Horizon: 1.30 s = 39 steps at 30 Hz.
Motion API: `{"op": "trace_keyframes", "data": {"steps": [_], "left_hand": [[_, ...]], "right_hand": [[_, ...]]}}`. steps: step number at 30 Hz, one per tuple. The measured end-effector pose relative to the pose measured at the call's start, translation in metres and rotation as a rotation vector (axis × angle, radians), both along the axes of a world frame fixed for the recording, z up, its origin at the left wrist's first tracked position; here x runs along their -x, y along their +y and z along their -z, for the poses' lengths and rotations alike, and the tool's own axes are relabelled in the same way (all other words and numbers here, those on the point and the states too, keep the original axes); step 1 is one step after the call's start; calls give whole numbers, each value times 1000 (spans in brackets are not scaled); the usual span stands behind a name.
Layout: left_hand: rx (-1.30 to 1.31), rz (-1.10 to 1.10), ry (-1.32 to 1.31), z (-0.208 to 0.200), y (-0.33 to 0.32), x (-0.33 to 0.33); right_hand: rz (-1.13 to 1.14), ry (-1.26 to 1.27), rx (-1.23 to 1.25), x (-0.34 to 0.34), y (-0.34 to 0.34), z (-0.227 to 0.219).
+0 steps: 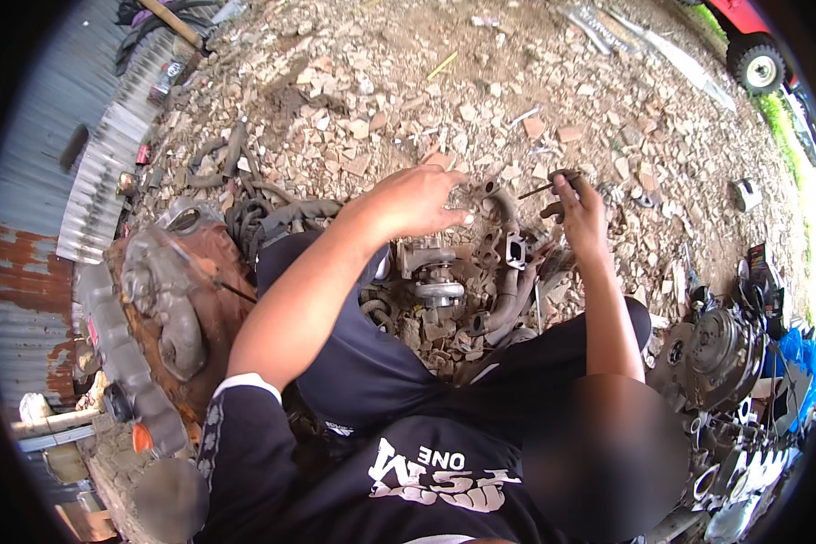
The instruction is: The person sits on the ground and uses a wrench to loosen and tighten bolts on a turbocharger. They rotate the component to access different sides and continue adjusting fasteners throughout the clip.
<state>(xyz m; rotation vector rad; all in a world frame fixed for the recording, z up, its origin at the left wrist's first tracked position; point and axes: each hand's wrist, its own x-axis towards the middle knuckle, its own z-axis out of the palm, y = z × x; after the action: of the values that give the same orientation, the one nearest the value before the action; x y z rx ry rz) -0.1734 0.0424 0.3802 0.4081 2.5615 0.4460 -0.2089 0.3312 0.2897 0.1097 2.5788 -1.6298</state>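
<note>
My left hand (419,201) reaches over the ground with its fingers stretched and apart, holding nothing that shows. It is near the upper end of a rusty exhaust manifold (508,295) with a square flange. Between my knees, left of that manifold, lies a turbocharger (437,276) with a silvery round housing. My right hand (582,213) is closed around a thin dark rod-like tool (537,190). The tool's tip points left toward the manifold's top port, apart from it. Its exact kind is too small to make out.
A large dirty engine part with a grey cover (136,363) stands close on my left, beside corrugated metal sheets (27,263). Dark hoses (231,159) lie at the left. More engine parts (721,354) crowd the right. Broken stones (381,100) cover the ground; a red vehicle (743,27) stands far right.
</note>
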Motion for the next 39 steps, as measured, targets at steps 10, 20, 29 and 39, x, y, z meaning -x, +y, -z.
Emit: {"op": "trace_keyframes", "data": {"steps": [10,20,29,39], "left_hand": [[-46,44,393,7,33,30],[-87,-26,28,0,15,-5],[-15,-70,7,-12,21,-11],[134,-200,-194,138,35,6]], "right_hand": [[201,-127,310,-19,-9,-16],[75,11,103,-57,-2,-42],[141,10,55,-86,25,-33],[2,-298,-138,-67,-12,94]]}}
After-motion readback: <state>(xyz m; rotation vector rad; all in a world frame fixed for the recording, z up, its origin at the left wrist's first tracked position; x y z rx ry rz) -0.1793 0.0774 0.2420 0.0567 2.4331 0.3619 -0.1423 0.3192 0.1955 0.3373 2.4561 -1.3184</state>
